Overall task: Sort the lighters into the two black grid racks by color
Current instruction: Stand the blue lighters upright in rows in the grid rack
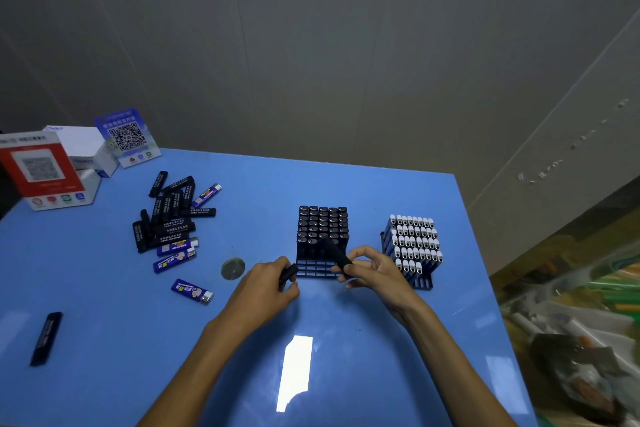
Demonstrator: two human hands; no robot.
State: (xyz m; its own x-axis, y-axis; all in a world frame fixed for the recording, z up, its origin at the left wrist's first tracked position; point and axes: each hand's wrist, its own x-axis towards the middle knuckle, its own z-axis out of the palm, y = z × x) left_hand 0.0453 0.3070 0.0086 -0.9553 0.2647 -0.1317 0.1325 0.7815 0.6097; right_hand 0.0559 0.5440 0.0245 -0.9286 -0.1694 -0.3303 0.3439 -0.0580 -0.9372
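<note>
A person works at a blue table (346, 191), both hands close together just in front of a black grid rack (317, 269) near the table's middle. The right hand (372, 269) pinches a black lighter (335, 251) between thumb and fingers, the lighter tilted with its far end over the rack's front rows, against the standing black lighters. The left hand (268, 282) curls around a second black lighter (288, 272), whose end pokes out beside the rack's left front corner; how much of it lies inside the fist is hard to make out.

The rack's far rows are packed with upright black lighters (322, 224), while its nearest rows stand unfilled. Toward the table's right edge, a second rack (423, 282) holds upright blue lighters with white caps (414, 241), its front cells partly unfilled.

Toward the table's far left, a loose heap of black lighters (169, 215) lies jumbled. A blue lighter (206, 195) rests at the heap's far right side, two more blue lighters (176, 253) lie at its near side, and another blue one (192, 291) lies apart, closer to the near edge. A lone black lighter (46, 338) lies near the left edge. A small round grey disc (233, 268) sits on the table between the heap and the left hand.

At the far left corner stand a red QR-code sign (40, 168), a white box (85, 146) and a blue QR-code sign (127, 137).
</note>
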